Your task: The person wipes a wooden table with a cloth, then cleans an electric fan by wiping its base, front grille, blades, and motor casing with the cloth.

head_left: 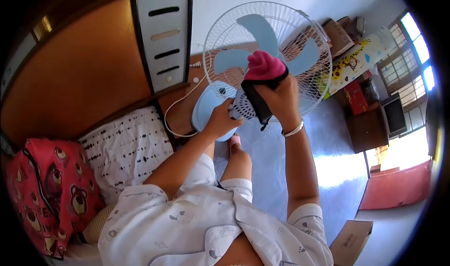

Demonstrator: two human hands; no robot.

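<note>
A standing fan with pale blue blades and a white wire cage point(258, 31) is in front of me, its pale blue base point(204, 109) on the floor below. My right hand point(281, 97) is closed round a pink cloth with a black edge point(265, 66), held against the back of the fan's motor housing. My left hand point(222, 120) grips the vented grey housing point(243, 104) from the left and below. The fingertips of my right hand are partly hidden by the cloth.
A white cord point(176, 109) runs beside the fan base. On the left are a patterned pillow point(129, 148) and a red bag point(61, 186). Cardboard boxes point(338, 36), a brown cabinet point(368, 127) and a monitor point(393, 116) stand at the right. A carton point(351, 242) lies lower right.
</note>
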